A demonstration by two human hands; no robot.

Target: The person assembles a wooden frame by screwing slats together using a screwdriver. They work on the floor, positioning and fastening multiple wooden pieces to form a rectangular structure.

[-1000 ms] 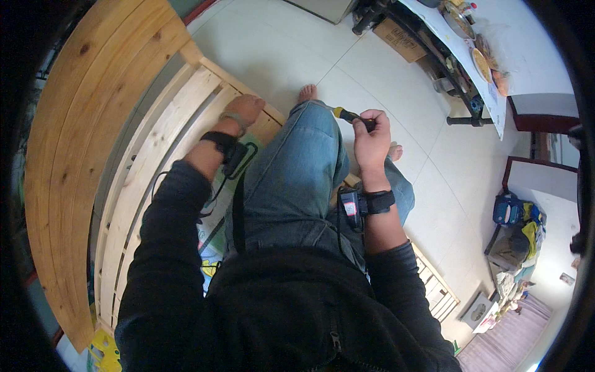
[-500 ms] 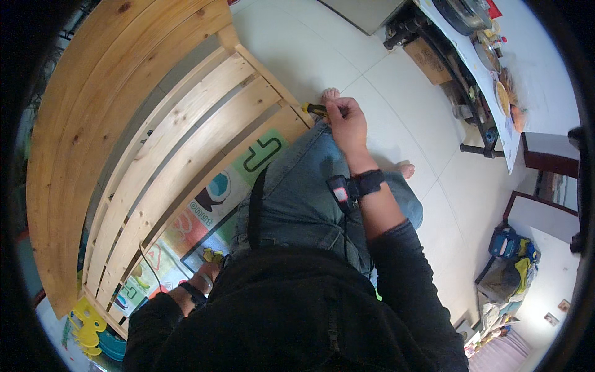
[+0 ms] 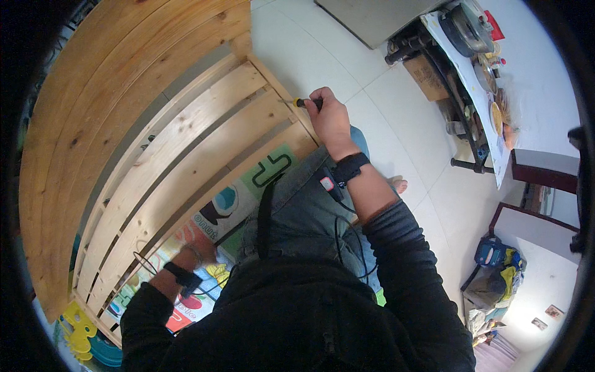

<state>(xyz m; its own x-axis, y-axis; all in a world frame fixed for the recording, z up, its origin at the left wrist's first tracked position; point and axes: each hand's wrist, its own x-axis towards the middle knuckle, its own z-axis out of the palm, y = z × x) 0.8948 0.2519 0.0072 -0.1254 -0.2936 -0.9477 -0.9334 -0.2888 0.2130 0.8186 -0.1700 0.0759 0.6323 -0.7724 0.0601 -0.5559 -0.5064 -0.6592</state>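
Note:
My right hand (image 3: 330, 121) is closed around the black and yellow handle of a screwdriver (image 3: 299, 103). The thin shaft points left toward the end of a wooden slat (image 3: 242, 127), near the rail of a pale wooden bed frame (image 3: 296, 118). Whether the tip touches the wood is too small to tell. My left hand (image 3: 202, 247) is over the colourful printed mat (image 3: 214, 214), beside the lowest slat; motion smears its fingers. Both wrists wear black strapped devices, with a dark cable (image 3: 338, 239) lying over my jeans.
A broad wooden headboard (image 3: 80, 124) rises at the left. Yellow and teal plastic items (image 3: 77, 328) lie at the lower left. At the upper right stands a table (image 3: 443, 37) with a pot (image 3: 463, 31) and dishes, a cardboard box (image 3: 426, 77) beneath. Bags (image 3: 493, 251) are piled at the right.
My right hand has moved left and up with the screwdriver, bringing it over the frame's rail. My left hand has lifted up from beside my lap and moved over the mat.

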